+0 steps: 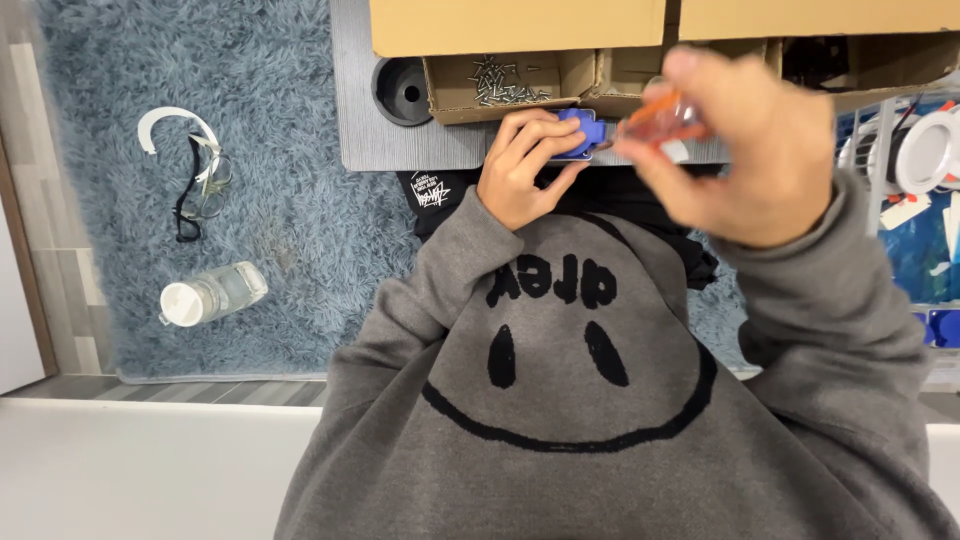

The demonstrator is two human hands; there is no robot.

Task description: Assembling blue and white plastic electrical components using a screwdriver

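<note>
In the head view, the left hand (525, 165) lies at the near edge of the grey table (420, 150), fingers curled over a small blue plastic part (585, 133) and pressing it down on the tabletop. The right hand (760, 150) hangs above the same near edge, just right of the blue part and blurred; its fingers are clenched round a clear orange handle (665, 115), though what kind of tool it belongs to cannot be told. Behind the hands, toward the far side of the table, stands an open cardboard box (500, 95) with a heap of small metal screws (500, 82) in its left compartment. A round black cup holder (402, 90) is sunk into the table's left end. Left of the table, on the shaggy blue-grey rug (280, 200), lie a pair of safety glasses (200, 185) and, nearer, a clear bottle (212, 294) on its side with a white cap. To the right are white round fittings (925, 150).
</note>
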